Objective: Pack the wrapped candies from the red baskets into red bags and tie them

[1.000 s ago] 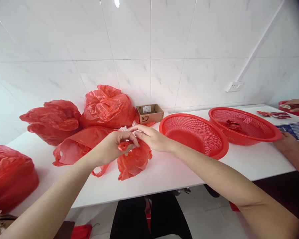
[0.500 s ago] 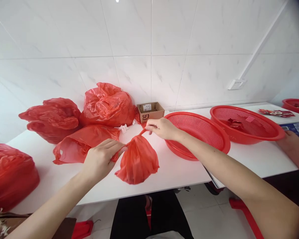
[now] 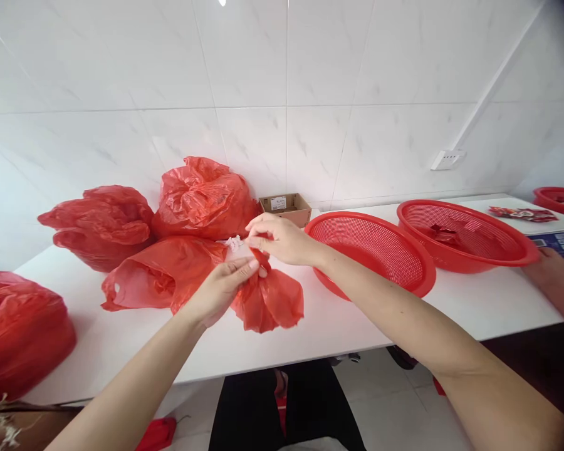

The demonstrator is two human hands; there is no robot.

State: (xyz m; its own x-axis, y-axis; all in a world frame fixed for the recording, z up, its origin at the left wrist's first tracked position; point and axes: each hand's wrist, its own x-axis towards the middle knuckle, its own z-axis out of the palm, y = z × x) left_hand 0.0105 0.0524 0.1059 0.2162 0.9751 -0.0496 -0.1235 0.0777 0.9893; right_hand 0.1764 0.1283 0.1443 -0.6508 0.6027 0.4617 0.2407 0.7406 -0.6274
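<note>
A small filled red plastic bag (image 3: 279,300) hangs just above the white table, its neck gathered and twisted. My left hand (image 3: 223,285) is closed on that neck, thumb on top and pressing the plastic. My right hand (image 3: 282,238) is at the top of the bag with its fingers curled around the gathered end; the exact grip is partly hidden. Left of my hands lies a red plastic bag with an open mouth (image 3: 145,279). Behind it stand two bulging red bags, the left bag (image 3: 106,225) and the larger right bag (image 3: 204,200).
A red mesh basket (image 3: 380,250) stands to the right; another basket (image 3: 470,257) beyond it holds red packets. A small cardboard box (image 3: 286,216) is by the wall. Another person's hand (image 3: 552,269) is near a scale (image 3: 561,244). A full red bag (image 3: 23,338) sits far left.
My right hand has moved left and down to my left hand. My left hand has moved right, from the bag's side to its neck. The bag is now bunched and twisted.
</note>
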